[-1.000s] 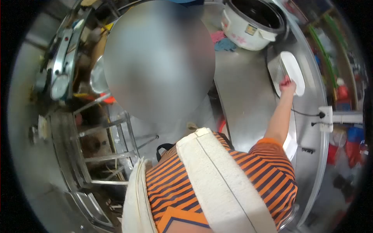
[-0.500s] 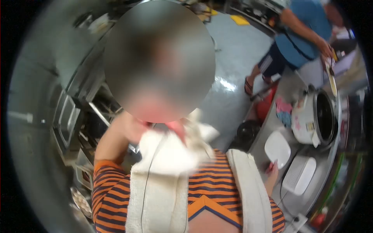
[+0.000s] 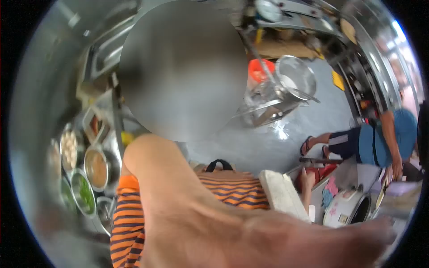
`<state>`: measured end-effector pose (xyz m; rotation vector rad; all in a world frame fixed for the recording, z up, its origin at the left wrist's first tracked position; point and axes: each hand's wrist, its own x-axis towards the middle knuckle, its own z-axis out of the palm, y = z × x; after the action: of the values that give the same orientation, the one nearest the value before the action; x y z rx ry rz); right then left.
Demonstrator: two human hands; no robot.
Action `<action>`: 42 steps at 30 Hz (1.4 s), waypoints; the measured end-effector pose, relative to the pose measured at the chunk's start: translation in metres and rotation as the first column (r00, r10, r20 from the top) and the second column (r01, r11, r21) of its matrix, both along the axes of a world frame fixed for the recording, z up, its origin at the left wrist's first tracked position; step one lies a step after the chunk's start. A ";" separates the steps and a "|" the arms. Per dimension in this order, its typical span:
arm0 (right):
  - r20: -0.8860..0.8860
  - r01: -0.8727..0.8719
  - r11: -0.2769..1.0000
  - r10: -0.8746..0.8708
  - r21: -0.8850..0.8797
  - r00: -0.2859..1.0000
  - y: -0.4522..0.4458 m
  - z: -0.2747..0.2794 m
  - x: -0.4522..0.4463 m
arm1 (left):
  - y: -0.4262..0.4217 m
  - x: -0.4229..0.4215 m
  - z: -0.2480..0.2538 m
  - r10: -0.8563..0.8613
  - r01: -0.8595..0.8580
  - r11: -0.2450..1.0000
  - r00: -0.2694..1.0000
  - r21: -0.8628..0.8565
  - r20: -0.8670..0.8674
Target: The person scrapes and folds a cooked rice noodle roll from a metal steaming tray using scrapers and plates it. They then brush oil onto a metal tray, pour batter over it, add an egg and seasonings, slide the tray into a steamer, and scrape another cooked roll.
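Observation:
My left arm bends at the elbow, bringing my left hand point(image 3: 268, 236) very close to the camera, across the bottom of the view. Its fingers point right and are smeared by motion; whether they grip anything is hidden. A white towel point(image 3: 283, 190) lies over the right side of my orange-and-navy striped shirt point(image 3: 239, 193). Beyond the towel, my right hand point(image 3: 307, 179) hangs low beside a red object point(image 3: 317, 176) at the counter. It is small and partly cut off by the towel, so its grip is unclear.
Metal bowls with green pieces point(image 3: 84, 194), brown contents point(image 3: 96, 169) and pale round items point(image 3: 69, 152) line the left. A rice cooker point(image 3: 338, 212) sits at right near a person in blue point(image 3: 389, 143) holding a long utensil. A large metal pot point(image 3: 306, 73) stands ahead.
My left hand has swung from the bunched towel at my chest up close to the camera. My right hand has moved away from the white plate. The view has turned left.

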<state>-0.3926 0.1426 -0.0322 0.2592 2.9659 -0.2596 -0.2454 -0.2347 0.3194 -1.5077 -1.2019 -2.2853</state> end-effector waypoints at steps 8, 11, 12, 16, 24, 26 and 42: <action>-0.305 -0.778 0.561 0.717 -0.282 0.627 -0.312 0.036 -0.017 | -0.082 0.124 -0.011 0.552 -0.554 0.831 0.832 0.037 0.052; -0.299 -0.894 0.252 0.879 -0.370 0.372 -0.433 0.060 0.038 | -0.100 0.175 -0.016 0.732 -0.735 0.677 0.677 0.026 0.076; -0.351 -0.874 0.110 0.886 -0.474 0.302 -0.470 0.058 0.061 | -0.104 0.190 -0.018 0.782 -0.786 0.618 0.618 0.023 0.082; -0.270 -0.811 -0.344 0.933 -0.473 -0.238 -0.577 0.085 0.183 | -0.104 0.237 -0.019 0.929 -0.932 0.363 0.361 -0.008 0.085; -0.334 -0.190 -0.881 0.353 -0.434 -0.874 -0.605 0.077 0.360 | -0.085 0.258 -0.030 0.983 -0.970 0.183 0.180 -0.161 0.030; -0.342 -0.193 -0.883 0.356 -0.428 -0.869 -0.597 0.065 0.382 | -0.068 0.259 -0.032 0.997 -0.979 0.076 0.076 -0.191 0.007; -0.133 -0.424 -0.736 0.565 -0.527 -0.815 -0.590 -0.001 0.376 | 0.005 0.375 -0.162 0.225 -0.237 -0.062 -0.950 -0.969 0.218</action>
<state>-0.0167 -0.4470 -0.0334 -2.2679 0.8123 -0.1901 0.1298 -0.2292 0.1571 1.9096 -1.2648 -1.0674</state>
